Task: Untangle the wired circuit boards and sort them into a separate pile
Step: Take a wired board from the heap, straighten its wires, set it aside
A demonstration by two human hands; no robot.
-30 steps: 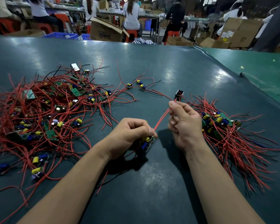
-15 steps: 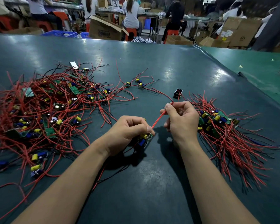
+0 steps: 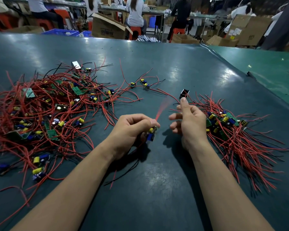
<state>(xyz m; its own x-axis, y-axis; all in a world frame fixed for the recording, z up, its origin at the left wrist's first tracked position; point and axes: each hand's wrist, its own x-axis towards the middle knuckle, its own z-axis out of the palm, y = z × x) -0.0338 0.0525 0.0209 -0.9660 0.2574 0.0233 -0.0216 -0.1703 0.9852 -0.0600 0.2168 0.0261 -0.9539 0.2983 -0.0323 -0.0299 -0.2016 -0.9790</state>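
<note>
- A tangled heap of wired circuit boards (image 3: 45, 110), red and black leads knotted around green boards with yellow and blue parts, fills the left half of the frame on a dark green table (image 3: 157, 67).
- Two small stray boards (image 3: 140, 83) lie apart from the heap, above centre, their red leads trailing outward.
- At centre, the left hand (image 3: 132, 129) curls its fingers around a single circuit board (image 3: 151, 134), gripping it just above the tabletop; a red wire (image 3: 162, 108) rising from it toward the upper right is blurred.
- Just right of centre, the right hand (image 3: 188, 120) is raised with fingers spread and loose, holding nothing.
- A small black component (image 3: 184, 94) sits on the table just above the right hand's fingertips.
- At the right of the frame, a second, neater pile of boards (image 3: 232, 129) lies with its red leads fanned toward the lower right.
- Across the top edge, seated workers (image 3: 135, 12) and cardboard boxes (image 3: 107, 27) line further benches.
</note>
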